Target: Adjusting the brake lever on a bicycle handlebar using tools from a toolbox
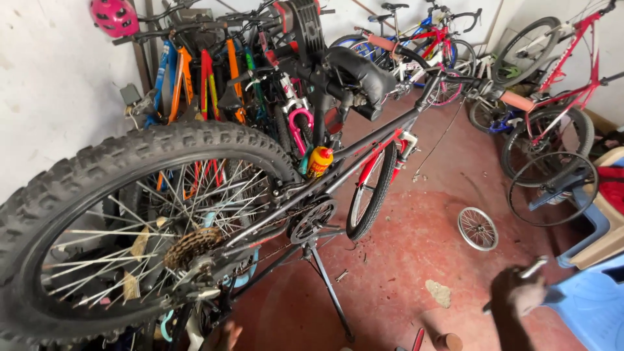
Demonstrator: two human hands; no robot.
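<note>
The right hand (518, 294) is raised low right, fingers clamped on a slim metal tool (532, 268); the left hand (227, 336) — barely seen, grip untellable. An orange bottle (319, 161) is lodged by the black frame (364, 141).

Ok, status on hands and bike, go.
Right hand gripping slim silver metal tool. Left hand low, beneath knobby black rear wheel, grip unclear. Black-framed bike up on stand.

A slim silver metal tool (530, 270) sits gripped in the right hand (517, 296), pointing up and right. It hovers near the blue plastic stool (591, 305), just left of it.
</note>
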